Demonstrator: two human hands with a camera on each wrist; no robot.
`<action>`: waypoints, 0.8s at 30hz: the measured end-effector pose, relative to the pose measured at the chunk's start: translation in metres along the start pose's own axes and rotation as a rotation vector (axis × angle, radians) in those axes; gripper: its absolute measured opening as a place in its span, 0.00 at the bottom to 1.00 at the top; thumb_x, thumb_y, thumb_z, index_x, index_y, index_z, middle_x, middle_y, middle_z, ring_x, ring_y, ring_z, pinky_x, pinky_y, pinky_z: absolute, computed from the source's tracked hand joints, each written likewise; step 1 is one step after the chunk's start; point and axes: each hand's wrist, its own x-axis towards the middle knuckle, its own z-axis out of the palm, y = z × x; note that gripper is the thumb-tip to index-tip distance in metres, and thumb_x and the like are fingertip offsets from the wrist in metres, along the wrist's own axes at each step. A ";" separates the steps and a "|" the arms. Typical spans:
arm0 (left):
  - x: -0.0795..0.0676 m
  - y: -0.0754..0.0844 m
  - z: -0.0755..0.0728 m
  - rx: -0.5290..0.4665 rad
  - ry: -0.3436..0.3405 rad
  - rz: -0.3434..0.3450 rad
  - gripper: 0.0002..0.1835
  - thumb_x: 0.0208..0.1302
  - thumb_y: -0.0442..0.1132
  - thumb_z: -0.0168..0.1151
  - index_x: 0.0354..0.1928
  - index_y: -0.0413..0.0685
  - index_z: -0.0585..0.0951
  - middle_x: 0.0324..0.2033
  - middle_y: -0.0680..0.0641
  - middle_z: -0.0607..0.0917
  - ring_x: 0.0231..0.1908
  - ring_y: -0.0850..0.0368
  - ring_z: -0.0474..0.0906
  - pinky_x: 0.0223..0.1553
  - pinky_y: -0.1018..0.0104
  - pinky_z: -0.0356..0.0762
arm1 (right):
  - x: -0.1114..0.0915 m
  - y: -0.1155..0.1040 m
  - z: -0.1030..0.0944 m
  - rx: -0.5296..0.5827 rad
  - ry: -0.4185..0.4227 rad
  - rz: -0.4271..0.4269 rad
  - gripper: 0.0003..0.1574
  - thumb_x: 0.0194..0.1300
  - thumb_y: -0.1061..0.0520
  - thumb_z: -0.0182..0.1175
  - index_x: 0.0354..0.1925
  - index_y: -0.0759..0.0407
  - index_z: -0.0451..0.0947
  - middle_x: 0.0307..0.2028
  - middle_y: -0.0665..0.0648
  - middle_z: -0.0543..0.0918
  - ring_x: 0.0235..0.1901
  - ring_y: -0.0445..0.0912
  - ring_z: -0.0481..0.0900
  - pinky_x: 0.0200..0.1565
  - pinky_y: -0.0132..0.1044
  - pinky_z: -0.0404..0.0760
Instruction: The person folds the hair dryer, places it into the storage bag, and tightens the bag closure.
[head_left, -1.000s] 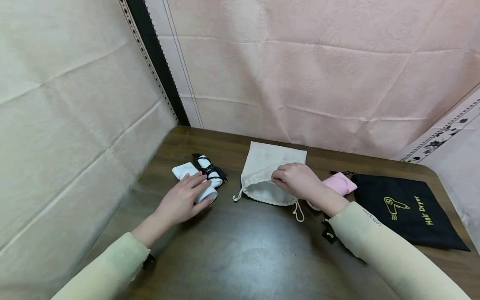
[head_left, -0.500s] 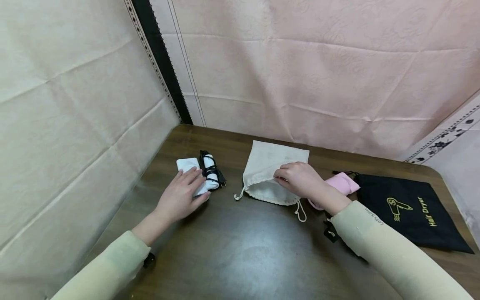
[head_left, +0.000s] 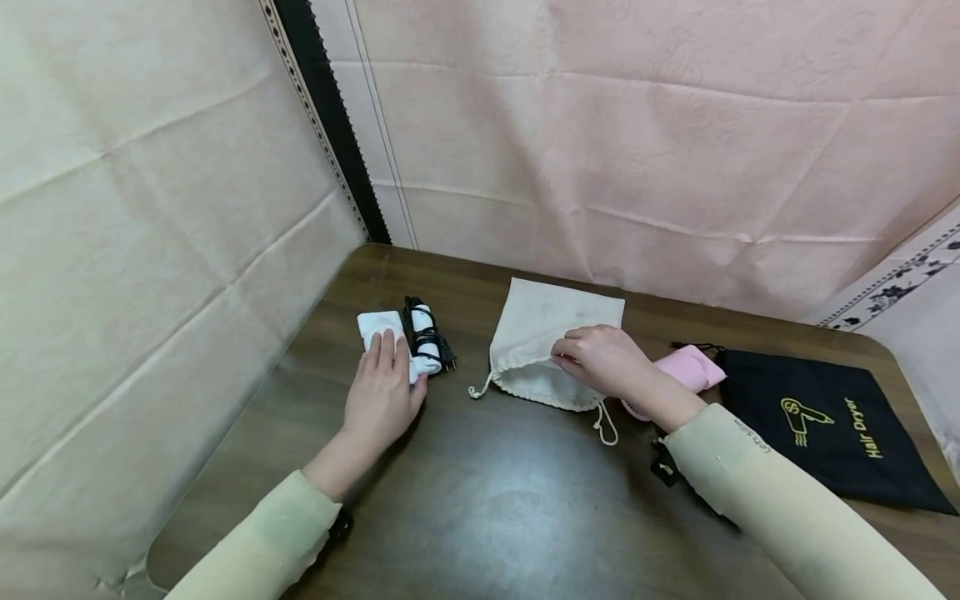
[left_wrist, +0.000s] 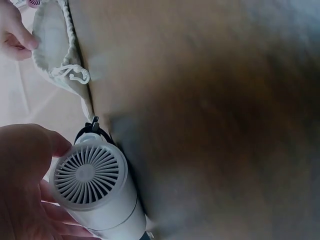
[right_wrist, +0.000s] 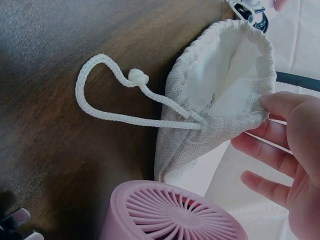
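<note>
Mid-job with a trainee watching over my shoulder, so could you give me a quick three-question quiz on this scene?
1. What does the right grip pinch: (a) the black cord, (b) the cream bag, or (c) the pink dryer?

2. True or false: the left grip touches the white dryer, which lies outside the cream bag.

3. Fill in: the black pouch reads "____".

Key: 1. (b), at its rim. 2. True. 3. Hair Dryer.
</note>
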 end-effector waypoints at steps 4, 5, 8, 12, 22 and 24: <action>-0.001 -0.005 0.001 -0.007 -0.014 0.010 0.35 0.69 0.45 0.70 0.65 0.22 0.75 0.67 0.22 0.76 0.69 0.25 0.72 0.69 0.39 0.74 | 0.000 0.000 0.001 0.001 0.006 0.000 0.02 0.69 0.59 0.72 0.36 0.53 0.88 0.32 0.49 0.88 0.31 0.47 0.86 0.37 0.48 0.86; -0.002 -0.007 0.001 -0.011 -0.019 0.015 0.34 0.68 0.44 0.70 0.66 0.22 0.75 0.67 0.22 0.75 0.69 0.25 0.72 0.68 0.39 0.75 | 0.000 0.000 0.001 0.000 0.006 0.000 0.02 0.69 0.59 0.72 0.36 0.53 0.88 0.32 0.50 0.88 0.31 0.47 0.87 0.37 0.48 0.86; -0.003 -0.012 0.001 -0.023 -0.033 0.027 0.34 0.67 0.42 0.68 0.67 0.23 0.75 0.69 0.23 0.74 0.70 0.26 0.71 0.67 0.37 0.76 | -0.001 0.000 0.001 -0.002 0.004 -0.002 0.02 0.69 0.59 0.72 0.36 0.53 0.88 0.32 0.50 0.88 0.30 0.46 0.86 0.37 0.48 0.86; -0.004 -0.019 0.001 -0.049 -0.044 0.032 0.33 0.65 0.38 0.66 0.69 0.25 0.75 0.71 0.25 0.73 0.73 0.27 0.69 0.67 0.36 0.75 | -0.001 0.000 0.001 -0.004 0.004 -0.004 0.02 0.69 0.59 0.72 0.36 0.53 0.88 0.32 0.49 0.87 0.30 0.46 0.86 0.36 0.47 0.86; -0.007 -0.028 0.003 -0.046 -0.020 0.055 0.39 0.59 0.40 0.75 0.69 0.25 0.74 0.71 0.26 0.73 0.72 0.27 0.69 0.66 0.36 0.77 | -0.002 -0.002 0.000 -0.006 0.005 -0.007 0.02 0.68 0.60 0.73 0.36 0.53 0.88 0.31 0.49 0.87 0.30 0.46 0.86 0.37 0.47 0.86; -0.007 -0.028 0.003 -0.041 -0.024 0.055 0.41 0.59 0.41 0.77 0.70 0.26 0.73 0.72 0.27 0.73 0.73 0.28 0.69 0.65 0.36 0.77 | -0.002 -0.002 -0.001 -0.008 0.008 -0.009 0.02 0.68 0.60 0.73 0.36 0.53 0.88 0.31 0.49 0.87 0.29 0.46 0.85 0.37 0.47 0.85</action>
